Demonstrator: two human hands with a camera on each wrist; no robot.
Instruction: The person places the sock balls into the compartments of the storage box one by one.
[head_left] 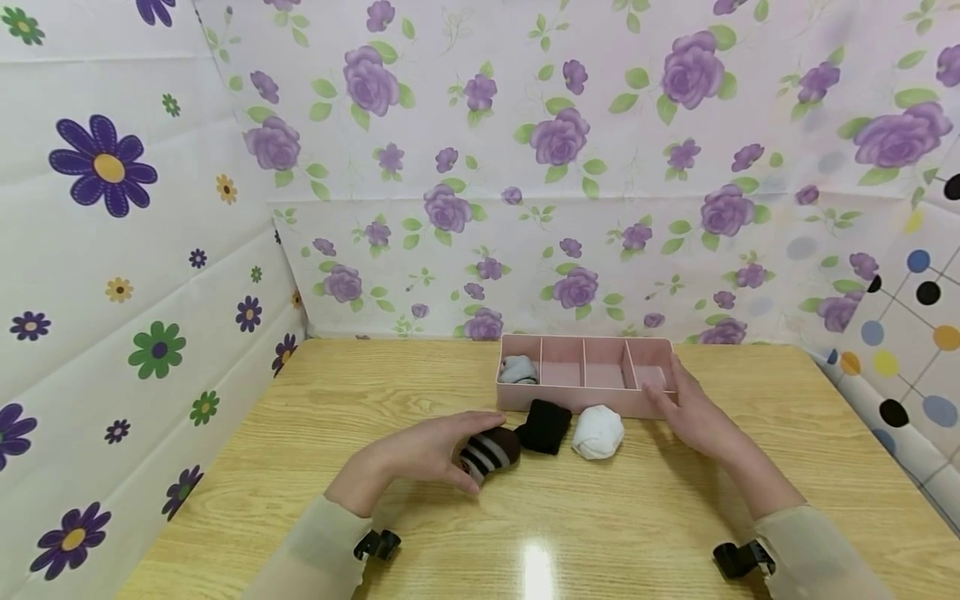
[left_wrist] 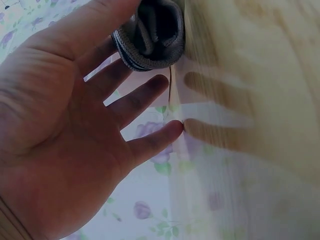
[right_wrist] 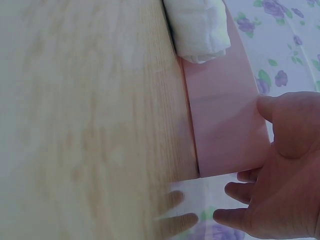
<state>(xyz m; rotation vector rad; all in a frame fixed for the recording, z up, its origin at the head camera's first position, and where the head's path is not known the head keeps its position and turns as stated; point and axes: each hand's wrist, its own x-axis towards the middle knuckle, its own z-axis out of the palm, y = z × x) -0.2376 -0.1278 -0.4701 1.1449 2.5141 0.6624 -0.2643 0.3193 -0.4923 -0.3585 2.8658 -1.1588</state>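
In the head view, my left hand [head_left: 427,454] reaches around a rolled striped sock [head_left: 491,451], thumb on the near side and straight fingers along the far side. The left wrist view shows the spread fingers of my left hand [left_wrist: 70,120] and the folded opening of the sock roll [left_wrist: 152,35] by the thumb. My right hand [head_left: 697,417] holds the right end of a pink divided box [head_left: 562,398], its thumb at the near rim and fingers along the end wall. A black folded sock [head_left: 545,427] and a white rolled sock [head_left: 597,432] lie before the box.
A grey rolled sock [head_left: 518,369] sits in the leftmost compartment of the box. The wooden table [head_left: 592,525] reaches back to a flowered cloth [head_left: 450,250], with patterned sheets along both sides.
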